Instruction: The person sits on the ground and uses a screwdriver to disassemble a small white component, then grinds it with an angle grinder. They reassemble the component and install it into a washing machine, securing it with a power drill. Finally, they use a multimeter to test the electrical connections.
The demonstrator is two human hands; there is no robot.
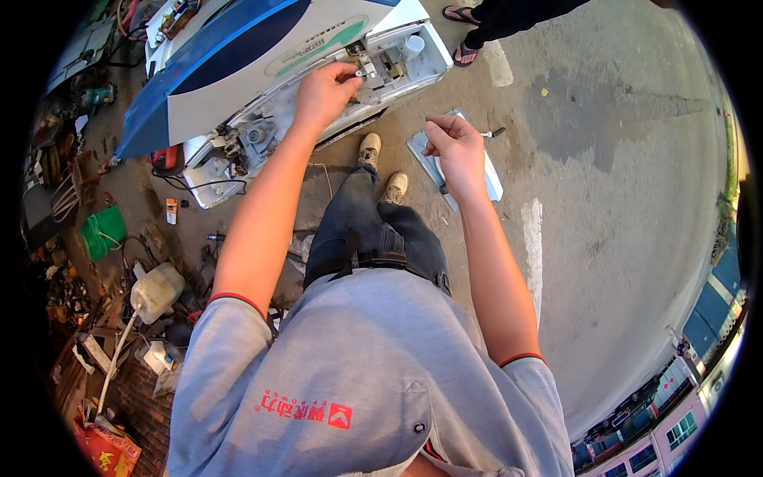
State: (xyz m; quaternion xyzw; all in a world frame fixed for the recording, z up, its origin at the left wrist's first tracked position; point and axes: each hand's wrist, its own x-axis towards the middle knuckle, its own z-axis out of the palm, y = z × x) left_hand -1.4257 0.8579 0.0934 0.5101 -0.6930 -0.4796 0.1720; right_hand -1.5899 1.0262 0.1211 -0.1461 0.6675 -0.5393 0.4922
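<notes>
My left hand (324,99) is over the opened compartment of a white and blue washing machine (230,79), thumb and fingers closed in a pinch. A small white part (360,72) is at its fingertips; what the fingers hold is too small to make out. Small metal and plastic parts (389,67) sit in the compartment beside that hand. My right hand (457,151) is raised to the right of the machine, its thumb and fingertips pressed together. Anything in that pinch is hidden. Below it, a flat white panel (491,179) lies on the ground.
A screwdriver-like tool with a dark handle (494,133) lies by the panel. Another person's sandalled foot (465,54) is beyond the machine. To the left are a green bucket (103,234), a whitish plastic jug (157,292), cables and scrap. A white cup (414,44) sits in the machine.
</notes>
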